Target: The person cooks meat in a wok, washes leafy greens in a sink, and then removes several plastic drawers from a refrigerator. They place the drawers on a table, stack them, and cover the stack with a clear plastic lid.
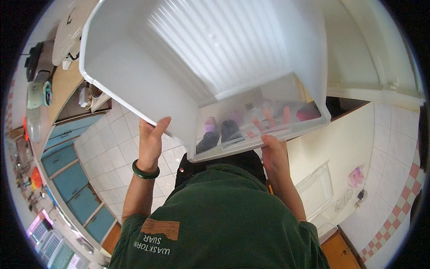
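Note:
A large refrigerator drawer (141, 67) of white plastic, with a clear front panel (248, 117), is held up tilted before me. Nothing lies inside it. My left hand (149, 141) grips the rim of its side wall, thumb on the inside, a dark green bangle on the wrist. My right hand (275, 151) holds the lower edge of the clear panel with the thumb in front; its fingers show through the plastic. Tiled floor, dark trousers and a slippered foot are visible through the panel.
Blue cabinets (72, 178) and a cluttered counter (50, 134) run along the left. At the right stand a pale cabinet-like surface (322, 141) and a white appliance part (362, 57). A wooden door (339, 252) is at the lower right.

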